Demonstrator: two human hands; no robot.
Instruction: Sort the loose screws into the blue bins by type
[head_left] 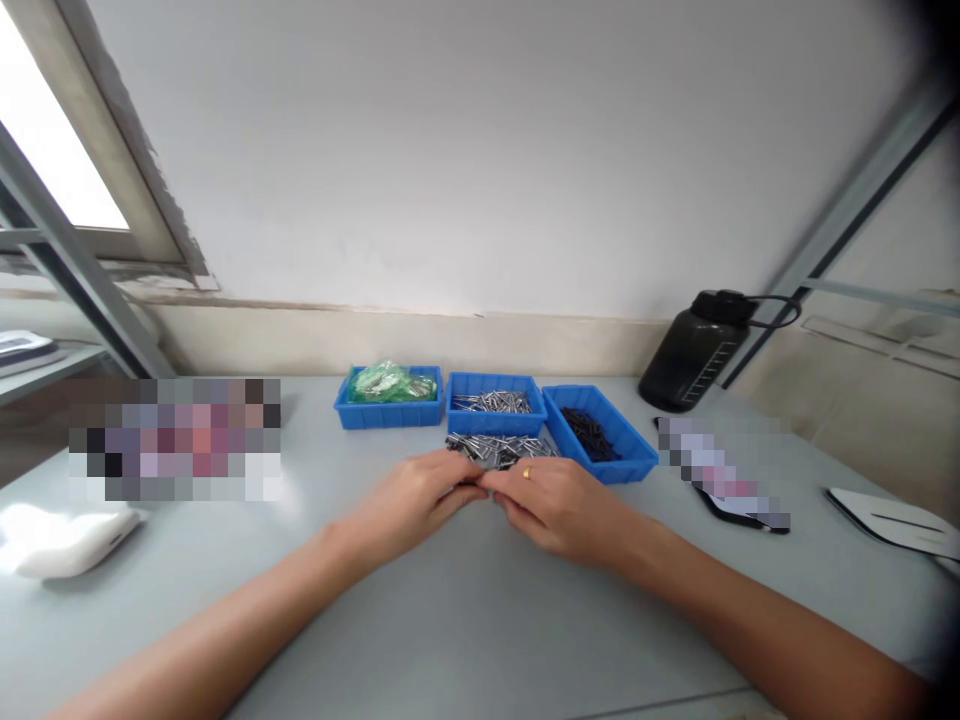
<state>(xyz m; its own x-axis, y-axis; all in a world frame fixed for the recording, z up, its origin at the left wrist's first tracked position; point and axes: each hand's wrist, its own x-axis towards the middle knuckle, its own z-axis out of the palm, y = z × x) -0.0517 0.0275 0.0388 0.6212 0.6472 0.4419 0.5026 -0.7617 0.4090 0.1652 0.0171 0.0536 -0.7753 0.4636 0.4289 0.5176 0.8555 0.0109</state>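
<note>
My left hand [429, 497] and my right hand [564, 508] meet fingertip to fingertip above the table, both with closed, pinching fingers. Whatever sits between the fingertips is hidden or too small to make out. A gold ring shows on my right hand. Just beyond the hands lies a loose pile of thin silver metal pins [517, 446] with some dark pieces among them. Behind the pile stands a blue bin [495, 420] of similar silver pins. Right of it, an angled blue bin [630, 468] contains black, thin pieces.
A third blue bin [390, 415] at the left carries a green plastic bag [386, 380]. A dark water bottle [694, 350] stands at the back right. A white rounded object [71, 540] lies left, a white flat object [896, 520] right. A wall [450, 180] closes the back.
</note>
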